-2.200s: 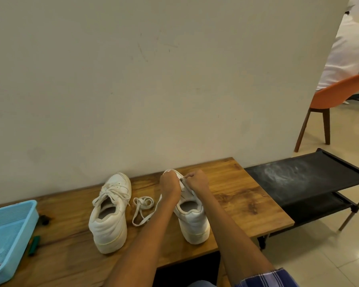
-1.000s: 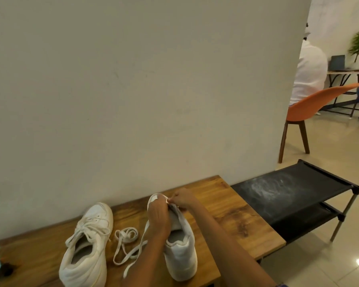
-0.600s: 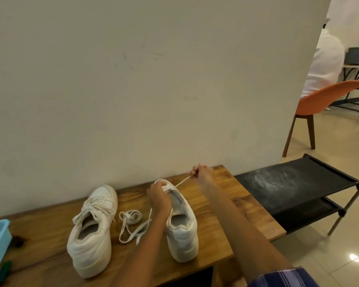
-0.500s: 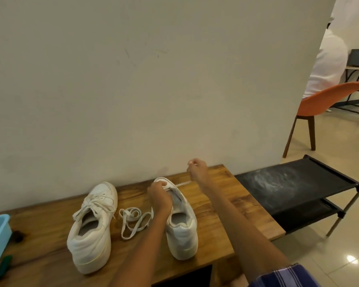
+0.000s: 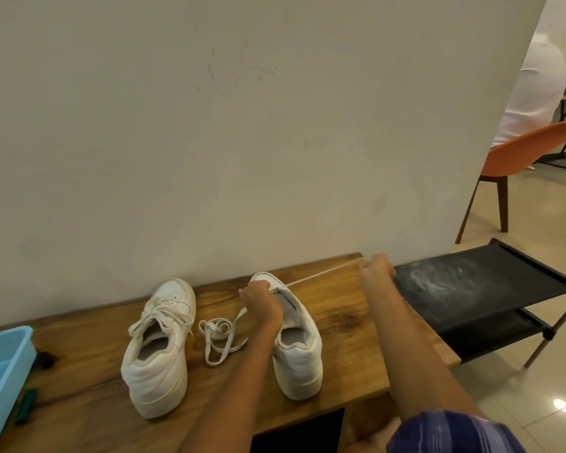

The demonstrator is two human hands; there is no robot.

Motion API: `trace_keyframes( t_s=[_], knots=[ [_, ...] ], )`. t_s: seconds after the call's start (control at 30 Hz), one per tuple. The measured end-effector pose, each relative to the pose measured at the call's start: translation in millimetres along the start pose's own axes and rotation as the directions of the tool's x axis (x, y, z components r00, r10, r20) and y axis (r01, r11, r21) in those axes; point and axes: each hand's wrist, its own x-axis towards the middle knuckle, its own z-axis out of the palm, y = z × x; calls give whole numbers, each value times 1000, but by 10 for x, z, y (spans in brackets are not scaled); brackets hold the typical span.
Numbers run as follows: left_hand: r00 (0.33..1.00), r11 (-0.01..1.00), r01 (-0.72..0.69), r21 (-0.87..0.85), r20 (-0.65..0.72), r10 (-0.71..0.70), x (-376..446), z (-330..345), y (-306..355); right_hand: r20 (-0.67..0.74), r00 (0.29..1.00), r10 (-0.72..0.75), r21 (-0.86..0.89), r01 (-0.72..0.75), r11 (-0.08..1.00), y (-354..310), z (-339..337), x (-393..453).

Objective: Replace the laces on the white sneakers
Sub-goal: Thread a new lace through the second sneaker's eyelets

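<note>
Pulling the lace (image 5: 324,273) taut toward the worktop's (image 5: 347,325) far right corner, the right hand (image 5: 375,269) pinched its end; the left hand (image 5: 260,304) clamped the sneaker (image 5: 299,351) mid-worktop; a steady, level draw seemed wisest, keeping it untwisted.

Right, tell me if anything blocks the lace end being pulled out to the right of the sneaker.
Nothing visible does. The right hand pinches the lace, stretched taut from the right sneaker over bare wooden table. The left hand steadies that sneaker near its toe. The black rack sits beyond the table's edge, lower than the lace.
</note>
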Motion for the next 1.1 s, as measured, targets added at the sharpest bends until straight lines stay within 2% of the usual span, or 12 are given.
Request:
trace_keyframes(
  t_s=[0.1, 0.17, 0.2, 0.27, 0.37, 0.6, 0.67, 0.77, 0.83, 0.9, 1.0, 1.1],
  knots=[
    [1000, 1000, 3, 25, 4, -3, 31, 22, -14, -137, 990, -25, 218, 55, 974, -97, 57, 83],
    [1000, 1000, -7, 15, -3, 7, 26, 37, 5, -95, 984, -150, 129, 162, 978, -94, 276, 10],
    [1000, 1000, -16, 12, -6, 16, 27, 34, 4, 74, 967, -244, -11, 246, 969, -41, 403, -38],
    [1000, 999, -28, 26, -4, 28, 26, 21, -5, 508, 802, -313, -275, 495, 824, 153, 600, -186],
    [999, 999, -40, 22, -12, 41, 19, 21, -7, 770, 604, -204, -410, 714, 568, 424, 732, -311],
    [1000, 999, -31, -15, -2, 31, 20, 24, 1, 697, 697, -167, -555, 672, 489, 435, 824, -364],
    [999, 999, -39, -33, 12, 40, 0, 5, 4, 604, 773, -194, -516, 564, 645, 405, 729, -321],
    [999, 998, -35, -50, 17, 36, -25, 3, -12, 135, 965, -223, -111, 238, 965, 215, 481, -168],
    [999, 997, -46, -60, -7, 46, -23, 17, -14, -226, 974, -9, 255, 68, 965, -47, 270, -111],
    [999, 997, -46, -60, -9, 45, -13, 37, -26, -343, 939, -27, 258, 122, 958, -209, 187, -58],
    [998, 997, -51, -54, -26, 49, -6, 50, -36, 32, 920, -390, -106, 391, 914, -203, 298, -143],
    [997, 997, -72, -34, -22, 72, -14, 32, -42, 634, 707, -313, -423, 656, 624, 113, 540, -184]
  ],
)
